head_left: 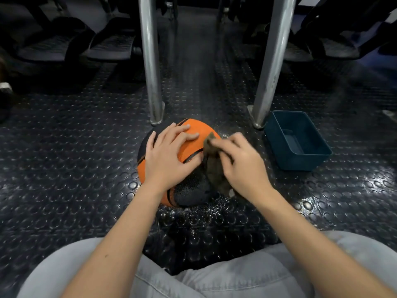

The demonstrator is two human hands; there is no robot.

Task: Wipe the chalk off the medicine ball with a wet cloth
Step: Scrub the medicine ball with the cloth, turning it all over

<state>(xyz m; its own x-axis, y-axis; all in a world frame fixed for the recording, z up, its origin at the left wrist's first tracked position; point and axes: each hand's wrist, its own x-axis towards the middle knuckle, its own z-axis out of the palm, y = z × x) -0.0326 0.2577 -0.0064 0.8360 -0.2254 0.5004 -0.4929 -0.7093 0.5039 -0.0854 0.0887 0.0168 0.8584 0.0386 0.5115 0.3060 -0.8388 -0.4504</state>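
Medicine ball [193, 131], cloth [212, 168] on it — wet studded floor [64, 168], steel posts [150, 61] behind.

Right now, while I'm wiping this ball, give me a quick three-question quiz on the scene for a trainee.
1. True or false: the left hand lies with spread fingers on the medicine ball.
2. The cloth is gripped by: A) the left hand, B) the right hand, C) neither.
3. Fill in: the blue tub stands on the floor to the ball's ____.

Key: 1 true; 2 B; 3 right.
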